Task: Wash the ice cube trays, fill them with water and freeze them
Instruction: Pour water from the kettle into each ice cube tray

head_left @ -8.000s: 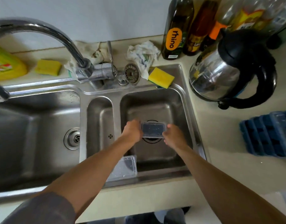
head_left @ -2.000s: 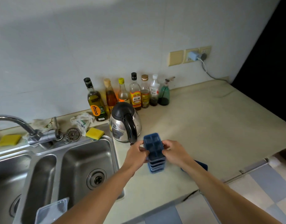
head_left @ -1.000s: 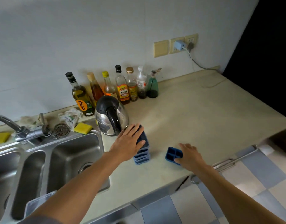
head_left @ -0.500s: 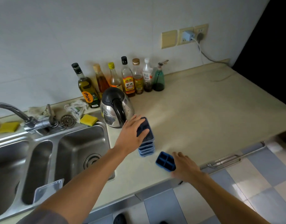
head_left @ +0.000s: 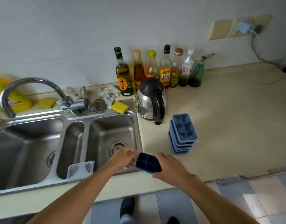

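A dark blue ice cube tray (head_left: 148,162) hangs between my hands over the right rim of the sink (head_left: 139,136). My left hand (head_left: 124,158) pinches its left end and my right hand (head_left: 169,167) grips its right end. A stack of several lighter blue ice cube trays (head_left: 182,133) stands on the counter to the right, beside the kettle (head_left: 151,98). A clear plastic lid (head_left: 80,170) leans on the sink's front edge. The curved tap (head_left: 32,88) reaches over the left basin.
Several oil and sauce bottles (head_left: 155,68) line the wall behind the kettle. Yellow sponges (head_left: 120,107), a rag and a strainer lie on the sink's back ledge. A yellow detergent bottle (head_left: 17,102) is at far left. The beige counter (head_left: 236,118) stretches right.
My left hand has left the stack and taken the left end of the single dark tray. Both hands have carried that tray left, from the counter to the sink's rim.
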A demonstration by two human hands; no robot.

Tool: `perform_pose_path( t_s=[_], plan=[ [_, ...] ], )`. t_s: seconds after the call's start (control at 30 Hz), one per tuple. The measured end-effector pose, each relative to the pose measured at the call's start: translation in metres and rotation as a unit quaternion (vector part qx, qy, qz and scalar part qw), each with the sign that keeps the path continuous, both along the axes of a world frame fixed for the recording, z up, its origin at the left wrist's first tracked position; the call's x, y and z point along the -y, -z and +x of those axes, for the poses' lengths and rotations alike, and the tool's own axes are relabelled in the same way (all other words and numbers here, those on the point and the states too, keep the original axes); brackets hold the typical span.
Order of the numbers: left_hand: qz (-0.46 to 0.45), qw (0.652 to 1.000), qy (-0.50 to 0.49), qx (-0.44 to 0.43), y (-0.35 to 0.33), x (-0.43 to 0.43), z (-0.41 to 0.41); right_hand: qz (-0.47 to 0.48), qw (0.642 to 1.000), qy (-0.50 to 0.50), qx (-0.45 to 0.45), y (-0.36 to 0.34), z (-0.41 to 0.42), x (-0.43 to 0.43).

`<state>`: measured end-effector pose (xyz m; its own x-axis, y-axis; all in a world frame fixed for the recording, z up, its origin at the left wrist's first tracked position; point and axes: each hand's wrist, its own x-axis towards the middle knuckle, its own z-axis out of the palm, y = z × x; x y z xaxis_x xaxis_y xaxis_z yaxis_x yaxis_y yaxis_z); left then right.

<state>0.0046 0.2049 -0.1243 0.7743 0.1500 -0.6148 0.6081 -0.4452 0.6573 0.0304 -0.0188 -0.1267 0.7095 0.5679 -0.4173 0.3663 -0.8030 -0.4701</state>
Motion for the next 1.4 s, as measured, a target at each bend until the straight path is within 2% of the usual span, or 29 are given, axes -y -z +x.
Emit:
perform_pose_path(
  t_s=[0.1, 0.2, 0.3, 0.43, 0.53, 0.67, 0.77, 1.0, 1.13, 1.27, 1.4],
  plan=[
    [-0.037, 0.999, -0.023, -0.011, 0.006, -0.036, 0.002, -0.002, 1.000, -0.007, 0.029, 0.003, 0.011, -0.044],
    [-0.038, 0.998, -0.049, -0.005, 0.021, -0.081, 0.010, -0.012, 0.998, -0.024, 0.048, 0.012, 0.022, -0.096],
    [-0.023, 0.997, -0.074, -0.009, 0.041, -0.124, 0.020, 0.004, 0.999, 0.004, 0.041, 0.026, 0.030, -0.145],
    [0.009, 0.994, -0.105, -0.017, 0.074, -0.166, 0.036, 0.041, 0.990, 0.132, -0.036, 0.058, 0.047, -0.196],
    [0.029, 0.995, -0.090, -0.041, 0.098, -0.184, 0.051, 0.095, 0.955, 0.247, -0.137, 0.087, 0.059, -0.218],
    [0.015, 0.992, -0.074, -0.098, 0.129, -0.190, 0.065, 0.132, 0.912, 0.350, -0.171, 0.129, 0.067, -0.224],
    [0.010, 0.993, -0.051, -0.109, 0.150, -0.186, 0.070, 0.134, 0.889, 0.382, -0.213, 0.152, 0.069, -0.225],
    [0.017, 0.985, -0.043, -0.165, 0.178, -0.177, 0.077, 0.131, 0.888, 0.369, -0.242, 0.176, 0.070, -0.229],
    [0.023, 0.986, -0.051, -0.158, 0.175, -0.175, 0.073, 0.138, 0.896, 0.350, -0.237, 0.167, 0.073, -0.220],
    [0.048, 0.988, -0.076, -0.129, 0.150, -0.173, 0.069, 0.157, 0.900, 0.354, -0.201, 0.127, 0.069, -0.205],
    [0.004, 0.987, -0.140, -0.077, 0.114, -0.169, 0.064, 0.239, 0.884, 0.384, -0.120, 0.062, 0.066, -0.182]
  ],
)
